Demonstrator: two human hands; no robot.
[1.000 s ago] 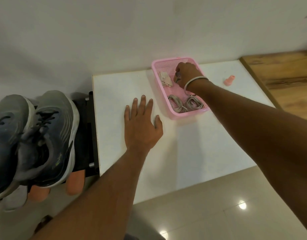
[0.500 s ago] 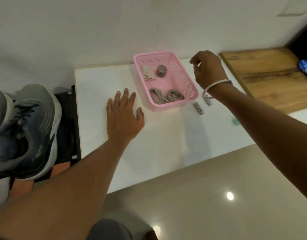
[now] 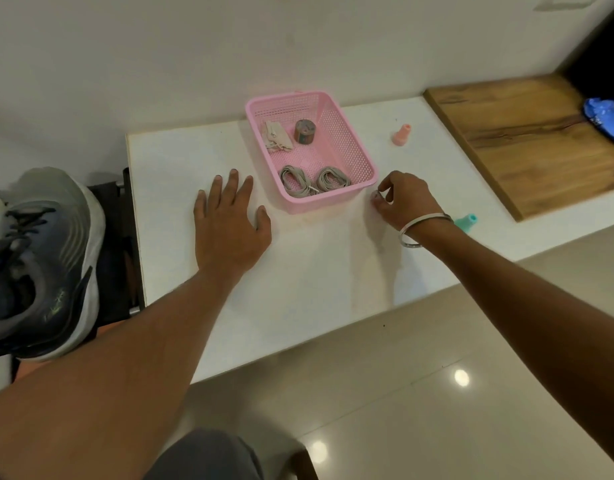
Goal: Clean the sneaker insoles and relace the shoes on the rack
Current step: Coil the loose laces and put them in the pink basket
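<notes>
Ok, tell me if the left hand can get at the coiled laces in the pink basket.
Probably yes. The left hand lies flat on the white table just beside the pink basket; the coiled laces sit at its near end, uncovered, basket open-topped.

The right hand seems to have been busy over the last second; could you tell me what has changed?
The right hand left the pink basket, swung to the basket's right, then came down at its near right corner, where it now pinches something small that I cannot identify. The left hand stayed flat on the white table; the lace bundles remain in the basket.
</notes>
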